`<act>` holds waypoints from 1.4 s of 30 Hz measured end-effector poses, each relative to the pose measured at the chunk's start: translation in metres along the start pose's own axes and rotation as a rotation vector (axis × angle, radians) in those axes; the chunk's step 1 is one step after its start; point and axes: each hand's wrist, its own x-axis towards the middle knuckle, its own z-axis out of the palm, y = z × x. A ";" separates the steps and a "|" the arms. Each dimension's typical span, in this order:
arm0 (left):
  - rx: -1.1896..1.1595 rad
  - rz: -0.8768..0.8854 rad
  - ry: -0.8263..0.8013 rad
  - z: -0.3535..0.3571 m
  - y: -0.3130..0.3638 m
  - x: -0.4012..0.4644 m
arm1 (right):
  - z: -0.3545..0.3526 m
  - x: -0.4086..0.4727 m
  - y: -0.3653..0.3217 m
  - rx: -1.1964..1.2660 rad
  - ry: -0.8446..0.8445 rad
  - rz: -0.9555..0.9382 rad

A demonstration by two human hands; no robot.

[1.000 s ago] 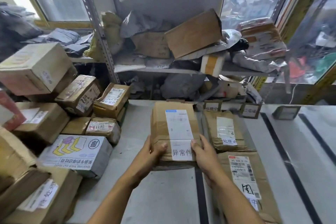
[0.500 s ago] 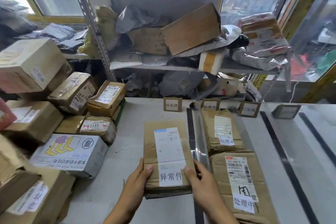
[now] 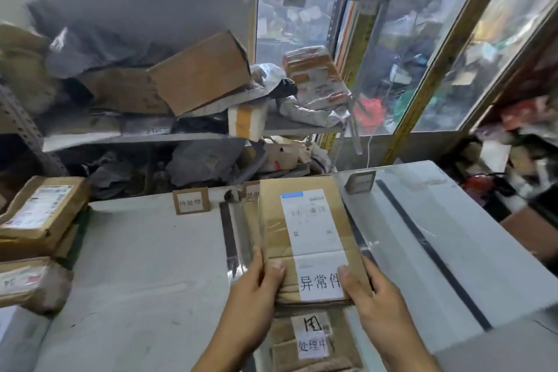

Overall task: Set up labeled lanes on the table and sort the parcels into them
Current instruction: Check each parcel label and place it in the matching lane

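I hold a flat brown cardboard parcel (image 3: 305, 229) with a white shipping label and a handwritten white tag at its near end. My left hand (image 3: 256, 290) grips its near left corner and my right hand (image 3: 374, 296) grips its near right corner. The parcel hangs above the second lane, over another brown parcel (image 3: 314, 341) with a white tag that lies on the table. Small card lane signs stand at the table's far edge: one (image 3: 191, 202) heads the left lane, another (image 3: 360, 182) stands further right. Black tape strips (image 3: 228, 238) (image 3: 428, 254) divide the grey table (image 3: 145, 266) into lanes.
Several brown boxes (image 3: 42, 214) are piled at the table's left side. A metal shelf (image 3: 181, 118) crammed with boxes and grey mailer bags stands behind the table. Windows and clutter fill the right; a brown box (image 3: 531, 229) sits beyond the table's right edge.
My view has swung to the right. The parcel in both hands has shifted right, from the left lane across the tape to above the parcels in the second lane.
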 end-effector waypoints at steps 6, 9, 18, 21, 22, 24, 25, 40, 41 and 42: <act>0.049 0.039 0.020 0.125 0.021 0.038 | -0.110 0.049 0.016 -0.056 0.128 -0.077; 0.084 0.062 -0.005 0.202 0.027 0.067 | -0.180 0.092 0.036 -0.008 0.128 -0.061; 0.137 -0.012 0.060 0.353 0.042 0.169 | -0.304 0.229 0.099 0.089 0.119 -0.020; 0.216 -0.045 0.098 0.369 0.044 0.203 | -0.308 0.264 0.115 0.099 0.145 0.020; 0.232 -0.044 0.121 0.371 0.044 0.213 | -0.307 0.274 0.120 0.088 0.154 0.023; 0.232 -0.047 0.175 0.373 0.047 0.228 | -0.303 0.290 0.130 0.052 0.156 0.032; 0.224 -0.053 0.201 0.374 0.047 0.234 | -0.301 0.298 0.135 0.032 0.149 0.046; 0.179 -0.086 0.247 0.361 0.033 0.250 | -0.274 0.347 0.210 -0.078 0.072 0.197; 0.178 -0.082 0.251 0.359 0.031 0.250 | -0.274 0.346 0.213 -0.072 0.074 0.198; 0.175 -0.080 0.257 0.358 0.030 0.251 | -0.274 0.345 0.215 -0.069 0.079 0.199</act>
